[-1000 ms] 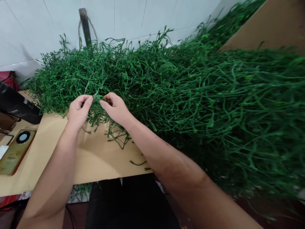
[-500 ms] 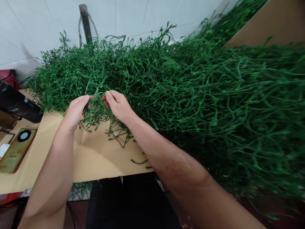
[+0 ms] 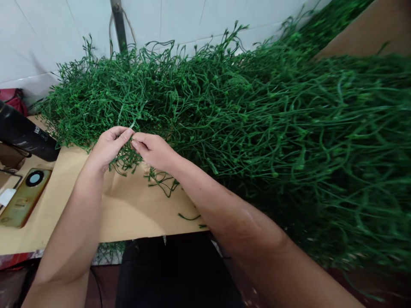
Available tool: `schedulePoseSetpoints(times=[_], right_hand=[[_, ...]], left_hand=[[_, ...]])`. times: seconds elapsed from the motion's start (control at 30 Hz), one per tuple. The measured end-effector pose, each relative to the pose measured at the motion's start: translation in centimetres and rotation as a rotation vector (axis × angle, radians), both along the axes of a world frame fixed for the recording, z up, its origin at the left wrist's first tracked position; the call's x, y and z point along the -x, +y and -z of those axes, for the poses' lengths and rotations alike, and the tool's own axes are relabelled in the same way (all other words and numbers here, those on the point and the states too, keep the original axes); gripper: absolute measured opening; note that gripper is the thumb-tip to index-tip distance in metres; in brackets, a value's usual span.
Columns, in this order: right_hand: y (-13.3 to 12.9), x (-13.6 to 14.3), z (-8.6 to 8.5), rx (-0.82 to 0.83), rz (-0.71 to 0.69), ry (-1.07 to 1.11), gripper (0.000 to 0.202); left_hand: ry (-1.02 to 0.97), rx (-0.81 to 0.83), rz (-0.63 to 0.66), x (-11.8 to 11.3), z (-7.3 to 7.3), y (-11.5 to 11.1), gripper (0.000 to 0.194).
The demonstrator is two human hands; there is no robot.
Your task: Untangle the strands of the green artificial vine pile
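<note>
A big heap of green plastic plant sprigs (image 3: 244,115) covers the back and right of a tan cardboard-covered table (image 3: 128,209). My left hand (image 3: 109,147) and my right hand (image 3: 154,149) meet at the heap's near left edge. Both pinch the same thin green sprig (image 3: 130,156) between thumb and fingers, fingertips almost touching. Its lower strands hang onto the cardboard below my hands.
A phone in a gold case (image 3: 22,199) lies at the table's left edge. A black cylinder (image 3: 25,134) rests behind it. A metal post (image 3: 119,23) stands against the white tiled wall. A brown cardboard panel (image 3: 369,34) rises at the far right. Loose green bits (image 3: 189,217) lie near the front edge.
My hands have drawn closer together on the sprig, and the fingertips now nearly meet. The view has shifted slightly.
</note>
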State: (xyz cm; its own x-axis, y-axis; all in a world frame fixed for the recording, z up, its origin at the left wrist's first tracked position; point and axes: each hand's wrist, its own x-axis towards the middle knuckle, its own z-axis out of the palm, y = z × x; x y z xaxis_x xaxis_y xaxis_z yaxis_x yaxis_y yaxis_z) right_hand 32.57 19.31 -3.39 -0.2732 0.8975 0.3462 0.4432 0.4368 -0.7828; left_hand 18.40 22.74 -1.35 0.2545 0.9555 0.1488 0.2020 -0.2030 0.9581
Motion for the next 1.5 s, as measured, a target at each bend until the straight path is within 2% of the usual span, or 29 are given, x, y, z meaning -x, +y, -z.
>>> schedulePoseSetpoints(times=[0.2, 0.37, 0.53, 0.6, 0.67, 0.7, 0.73, 0.77, 0.8, 0.87, 0.93, 1.0, 1.07, 1.1, 1.17, 1.27, 1.33, 1.43, 1.5], right_hand=[[-0.6, 0.4, -0.4, -0.025, 0.009, -0.127, 0.029], [-0.3, 0.2, -0.4, -0.076, 0.035, -0.145, 0.029], [-0.7, 0.0, -0.9, -0.16, 0.02, -0.21, 0.027], [-2.1, 1.1, -1.3, -0.209, -0.123, -0.262, 0.023], [-3.8, 2.6, -1.5, -0.303, -0.389, -0.313, 0.014], [-4.5, 3.3, -1.6, -0.364, -0.509, -0.318, 0.01], [-4.9, 3.8, -1.6, -0.405, -0.576, -0.312, 0.011], [-5.1, 3.9, -1.7, -0.416, -0.582, -0.273, 0.011], [-4.9, 3.6, -1.8, -0.391, -0.537, -0.187, 0.011], [-4.2, 1.9, -2.4, -0.255, -0.38, 0.119, 0.02], [-3.3, -0.9, -3.5, -0.122, -0.269, 0.554, 0.028], [-2.9, -3.6, -4.7, -0.069, -0.257, 0.939, 0.053], [-2.8, -5.6, -5.5, -0.097, -0.224, 1.119, 0.073], [-2.6, -6.3, -5.6, -0.119, -0.179, 1.114, 0.073], [-2.0, -7.0, -5.1, -0.152, -0.058, 0.985, 0.062], [-0.5, -7.4, -3.3, -0.196, 0.062, 0.804, 0.054], [0.4, -7.6, -2.5, -0.198, 0.114, 0.769, 0.051], [0.5, -8.2, -2.6, -0.21, 0.321, 0.78, 0.04], [-0.3, -8.9, -3.5, -0.318, 0.513, 0.656, 0.028]], left_hand=[[-0.115, 0.062, -0.087, -0.3, 0.9, 0.7, 0.014], [-0.12, -0.034, -0.155, -1.3, 1.2, 0.5, 0.007], [-0.119, -0.092, -0.232, -1.9, 1.5, 1.2, 0.012], [-0.133, -0.082, -0.371, -1.4, 1.6, 2.1, 0.016], [-0.158, -0.036, -0.524, -0.6, 1.7, 2.8, 0.02], [-0.167, -0.01, -0.544, -0.2, 1.7, 3.0, 0.021], [-0.166, 0.015, -0.506, 0.1, 1.7, 3.0, 0.02], [-0.165, 0.026, -0.438, 0.3, 1.6, 2.9, 0.02], [-0.165, 0.031, -0.353, 0.3, 1.5, 2.6, 0.02], [-0.172, 0.022, -0.231, 0.1, 1.3, 2.0, 0.02], [-0.184, 0.025, -0.189, -0.2, 1.2, 1.6, 0.023], [-0.183, 0.044, -0.175, -0.3, 1.3, 1.5, 0.027], [-0.183, 0.067, -0.173, -0.2, 1.3, 1.6, 0.028], [-0.188, 0.075, -0.176, -0.1, 1.4, 1.7, 0.027], [-0.203, 0.091, -0.179, 0.0, 1.3, 1.7, 0.023], [-0.225, 0.105, -0.162, -0.2, 1.1, 1.4, 0.016], [-0.236, 0.093, -0.142, -0.4, 1.0, 1.2, 0.017], [-0.245, 0.069, -0.115, -0.7, 1.2, 0.9, 0.02], [-0.228, 0.045, -0.115, -0.8, 1.3, 0.9, 0.019]])
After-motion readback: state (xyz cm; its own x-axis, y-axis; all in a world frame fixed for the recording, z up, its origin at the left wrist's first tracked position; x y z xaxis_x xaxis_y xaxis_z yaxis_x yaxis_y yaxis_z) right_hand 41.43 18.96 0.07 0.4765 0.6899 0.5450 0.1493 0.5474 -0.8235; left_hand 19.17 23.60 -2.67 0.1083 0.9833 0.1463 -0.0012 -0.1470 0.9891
